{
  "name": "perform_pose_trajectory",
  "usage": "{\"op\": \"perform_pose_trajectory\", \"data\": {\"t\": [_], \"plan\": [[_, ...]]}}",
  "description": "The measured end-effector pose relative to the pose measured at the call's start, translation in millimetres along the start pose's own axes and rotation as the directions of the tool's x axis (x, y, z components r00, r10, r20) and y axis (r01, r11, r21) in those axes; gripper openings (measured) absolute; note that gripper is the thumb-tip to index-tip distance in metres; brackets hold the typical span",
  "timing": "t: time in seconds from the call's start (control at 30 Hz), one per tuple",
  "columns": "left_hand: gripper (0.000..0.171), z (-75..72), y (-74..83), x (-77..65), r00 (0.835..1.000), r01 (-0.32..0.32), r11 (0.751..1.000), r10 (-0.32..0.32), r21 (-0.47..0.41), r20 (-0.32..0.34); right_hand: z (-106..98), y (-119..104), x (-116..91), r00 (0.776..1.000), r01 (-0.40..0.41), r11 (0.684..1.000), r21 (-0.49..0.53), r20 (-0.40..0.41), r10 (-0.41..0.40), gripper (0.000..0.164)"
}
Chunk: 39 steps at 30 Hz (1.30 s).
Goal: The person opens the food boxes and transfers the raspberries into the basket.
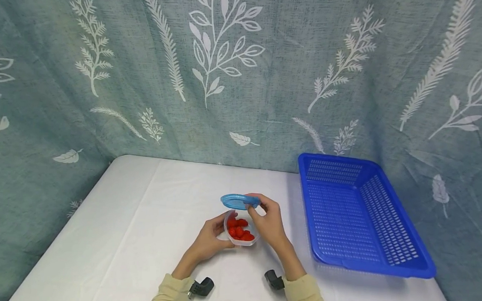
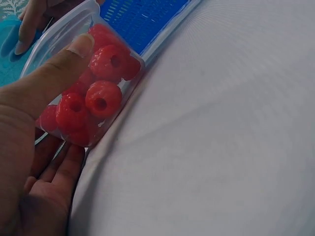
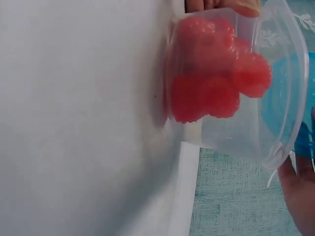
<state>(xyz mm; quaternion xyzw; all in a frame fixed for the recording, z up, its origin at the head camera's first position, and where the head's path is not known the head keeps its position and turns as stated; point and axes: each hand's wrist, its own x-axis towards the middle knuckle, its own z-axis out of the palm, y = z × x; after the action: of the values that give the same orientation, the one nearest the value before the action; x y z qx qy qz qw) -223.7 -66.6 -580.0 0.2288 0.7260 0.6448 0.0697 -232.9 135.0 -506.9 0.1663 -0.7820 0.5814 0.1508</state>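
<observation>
My left hand (image 1: 211, 240) grips a small clear plastic container (image 1: 242, 243) by its left side, thumb across the near wall and fingers round the back. Inside lie several red raspberries (image 1: 240, 231), whose hollow ends show through the wall in the left wrist view. The container's top is uncovered and tips toward the head camera. Just above and behind its rim, my right hand (image 1: 271, 221) pinches a blue lid (image 1: 234, 201) by its right edge. In the right wrist view the lid (image 3: 283, 93) shows partly behind the container wall.
A large blue plastic basket (image 1: 343, 262) with perforated walls stands on the right of the white-covered table (image 1: 145, 254). Behind the table hangs a green curtain (image 1: 267, 124) with white leaf prints. Black devices (image 1: 202, 286) are worn at both wrists.
</observation>
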Motion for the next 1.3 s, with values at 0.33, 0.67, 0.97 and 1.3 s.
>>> {"op": "perform_pose_trajectory", "data": {"t": [0.33, 0.67, 0.97, 1.3], "plan": [[0.09, -0.3, 1.8, 0.6, 1.0, 0.027, 0.999, -0.026, -0.04, 0.011, -3, 11, 19, 0.988, -0.149, 0.982, 0.115, -0.024, 0.153, 0.033], [0.09, -1.1, 0.6, 1.2, 0.999, 0.04, 0.999, -0.04, -0.021, 0.008, -4, 33, 34, 0.962, -0.223, 0.96, 0.168, -0.122, 0.245, 0.043], [0.088, -2.6, 1.0, 0.9, 0.999, 0.027, 0.999, -0.026, -0.045, 0.018, -5, 59, 46, 0.915, -0.364, 0.922, 0.133, -0.137, 0.381, 0.05], [0.087, -2.7, 3.3, 0.0, 0.999, 0.028, 0.998, -0.027, -0.048, 0.027, -9, 84, 64, 0.839, -0.543, 0.84, -0.014, -0.046, 0.542, 0.049]]}}
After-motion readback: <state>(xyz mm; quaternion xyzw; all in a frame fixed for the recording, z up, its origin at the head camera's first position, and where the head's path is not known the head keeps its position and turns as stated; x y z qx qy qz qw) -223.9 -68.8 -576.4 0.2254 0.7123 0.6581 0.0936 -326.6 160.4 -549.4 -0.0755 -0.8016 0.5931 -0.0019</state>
